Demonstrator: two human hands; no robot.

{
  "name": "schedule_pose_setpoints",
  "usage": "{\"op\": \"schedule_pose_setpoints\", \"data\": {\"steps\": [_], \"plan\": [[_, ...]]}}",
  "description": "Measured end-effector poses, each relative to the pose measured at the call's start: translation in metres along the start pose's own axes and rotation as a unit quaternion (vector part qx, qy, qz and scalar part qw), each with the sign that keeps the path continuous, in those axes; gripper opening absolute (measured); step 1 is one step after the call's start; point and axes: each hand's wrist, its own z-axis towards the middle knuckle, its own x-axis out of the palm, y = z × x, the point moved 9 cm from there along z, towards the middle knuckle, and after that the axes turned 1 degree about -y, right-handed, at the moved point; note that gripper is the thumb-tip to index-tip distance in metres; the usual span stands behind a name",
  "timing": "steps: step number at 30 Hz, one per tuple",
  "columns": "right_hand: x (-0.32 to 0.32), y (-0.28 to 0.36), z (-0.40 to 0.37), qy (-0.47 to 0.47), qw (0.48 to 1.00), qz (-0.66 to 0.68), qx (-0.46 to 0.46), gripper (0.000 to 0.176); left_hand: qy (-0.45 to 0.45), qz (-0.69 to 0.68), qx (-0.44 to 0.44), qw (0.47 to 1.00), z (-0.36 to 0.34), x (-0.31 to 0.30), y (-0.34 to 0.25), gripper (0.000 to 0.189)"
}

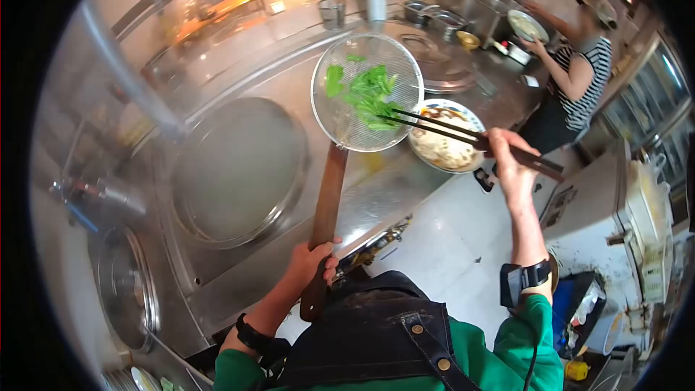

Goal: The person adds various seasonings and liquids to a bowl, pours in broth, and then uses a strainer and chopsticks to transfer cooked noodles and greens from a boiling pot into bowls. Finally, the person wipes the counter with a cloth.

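Observation:
My left hand (313,266) is wrapped round the wooden handle of a mesh strainer (329,119). Green leafy vegetables (371,90) lie in the strainer's round basket. With my right hand (510,166) I grip a pair of long dark chopsticks (441,129), whose tips touch the greens. Just below the chopsticks stands a bowl of noodles (443,146) with brown sauce along its far side, close to the strainer's right rim.
A large round pot of cloudy, steaming liquid (239,170) is set into the steel counter at left. Behind the bowl is a round metal lid (441,76). Another person (579,72) holds a bowl at the far right. Metal pots (445,20) stand at the back.

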Motion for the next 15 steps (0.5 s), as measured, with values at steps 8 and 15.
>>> {"op": "schedule_pose_setpoints", "data": {"steps": [8, 15], "plan": [[-0.131, -0.054, 0.002, -0.071, 0.993, -0.012, 0.089, 0.024, -0.005, 0.077, 0.053, 0.996, 0.09, 0.086, -0.002, 0.03], [-0.146, -0.094, -0.014, -0.081, 0.983, 0.063, 0.15, 0.022, -0.007, 0.038, -0.008, 0.999, 0.089, 0.108, -0.023, 0.029]]}}
